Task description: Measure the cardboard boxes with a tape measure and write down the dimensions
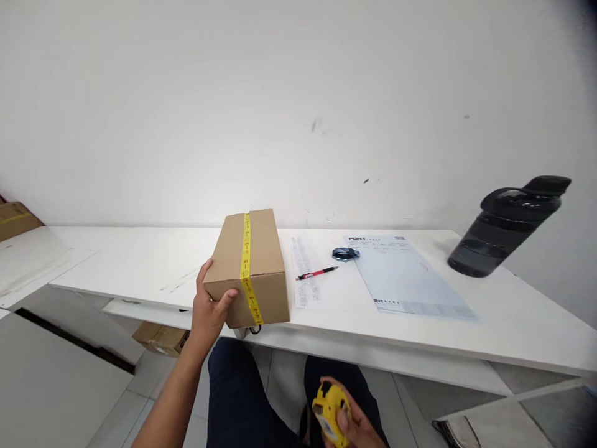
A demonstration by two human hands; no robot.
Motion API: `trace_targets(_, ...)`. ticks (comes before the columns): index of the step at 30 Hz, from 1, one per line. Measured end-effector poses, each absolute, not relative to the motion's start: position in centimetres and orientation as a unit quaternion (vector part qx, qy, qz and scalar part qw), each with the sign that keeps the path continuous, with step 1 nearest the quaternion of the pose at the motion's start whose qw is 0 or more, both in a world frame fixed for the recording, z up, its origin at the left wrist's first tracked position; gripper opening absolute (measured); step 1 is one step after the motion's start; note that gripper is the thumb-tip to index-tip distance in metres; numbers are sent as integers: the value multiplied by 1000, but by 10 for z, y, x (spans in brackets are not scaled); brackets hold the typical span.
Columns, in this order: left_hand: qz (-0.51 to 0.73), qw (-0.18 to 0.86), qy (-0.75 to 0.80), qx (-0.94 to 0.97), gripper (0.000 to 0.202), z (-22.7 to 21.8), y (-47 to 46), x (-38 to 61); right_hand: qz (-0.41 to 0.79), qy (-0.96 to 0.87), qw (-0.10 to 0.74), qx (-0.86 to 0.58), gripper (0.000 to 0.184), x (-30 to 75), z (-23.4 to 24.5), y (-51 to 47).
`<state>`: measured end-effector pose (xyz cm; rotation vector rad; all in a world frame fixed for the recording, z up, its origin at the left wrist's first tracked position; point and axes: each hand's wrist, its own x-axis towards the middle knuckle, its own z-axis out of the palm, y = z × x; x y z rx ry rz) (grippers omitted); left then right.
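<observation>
Item 1: cardboard box (252,264). Plain brown corrugated card, rectangular, matte, with crisp edges and closed flaps. A strip of yellow tape (245,261) with small red print runs along the top and down the near face. The box stands on the white bench (130,261) at its front edge, its near face overhanging slightly.

Item 2: left hand (209,311). Clasps the near left corner of the box, at the box's 8 o'clock. The thumb is pressed on the near face and the fingers wrap round the left side.

Item 3: tape measure (329,412). Rounded, glossy yellow plastic casing carrying a label. It is cupped in the right hand (358,426), fingers curled around it, below the bench edge and above dark trousers, at 5 o'clock from the box.

Item 4: bench contents, all toward 3 o'clock of the box.
- A narrow white printed sheet (305,280) lies flat just beside the box.
- A slim pen (317,272), red with black ends, lies across the sheet.
- A small, glossy dark blue object (346,253) sits beyond the pen; what it is cannot be told.
- A large pale blue printed sheet (410,280) lies flat and smooth.
- A dark smoky translucent bottle (506,227) with a black lid is furthest out.

Item 5: surroundings.
- White matte wall with a few scuffs at 12 o'clock.
- A second brown carton (161,338) on the floor under the bench, at 7 o'clock.
- Another taped carton (13,219) at far 9 o'clock.
</observation>
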<state>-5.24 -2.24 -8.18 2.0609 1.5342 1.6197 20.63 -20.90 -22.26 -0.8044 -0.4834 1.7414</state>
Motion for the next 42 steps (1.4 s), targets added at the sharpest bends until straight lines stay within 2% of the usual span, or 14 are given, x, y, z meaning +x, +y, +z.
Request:
trace_targets(3, 560, -107, 450, 688, 94, -79, -43, -42, 702, -262, 564, -349, 74, 220, -186, -187)
trace_targets(6, 519, -248, 288, 765, 96, -68, -78, -23, 677, -369, 536, -343, 72, 224, -137, -162)
trace_targets(9, 436, -207, 172, 859, 79, -60, -108, -9, 665, -460, 510, -294, 74, 218, -97, -145)
trace_targets(13, 424, -150, 159, 879, 41, -51, -122, -14, 656, -519, 497, -231, 58, 206, -70, -139)
trace_targets(17, 411, -165, 159, 882, 29, -32, -125, -31, 579, -590, 510, -238, 55, 203, -60, -137)
trace_targets(20, 397, -242, 182, 867, 24, -16, -113, -48, 486, -608, 558, -289, 61, 210, -53, -129)
trace_targets(22, 416, -306, 239, 822, 21, -10, -91, -67, 411, -587, 624, -310, 66, 221, -49, -118)
trace_targets(24, 464, -337, 329, 751, 20, -10, -61, -91, 324, -559, 692, -320, 63, 238, -45, -102)
trace_targets(27, 504, -262, 394, 723, 20, -20, -22, -123, 221, -534, 740, -345, 51, 263, -44, -79)
trace_targets(31, 527, -111, 427, 726, 19, -36, -4, -136, 190, -552, 720, -377, 50, 275, -50, -60)
trace_targets(34, 530, -49, 427, 731, 26, -39, -12, -125, 203, -573, 693, -388, 51, 264, -55, -52)
trace_targets(36, 495, -57, 402, 768, 33, -38, -22, -113, 224, -587, 677, -384, 51, 253, -56, -47)
trace_targets(39, 433, -121, 357, 819, 39, -36, -37, -93, 247, -599, 664, -372, 52, 241, -55, -41)
trace_targets(42, 421, -174, 363, 813, 44, -37, -44, -76, 251, -595, 668, -371, 52, 237, -56, -39)
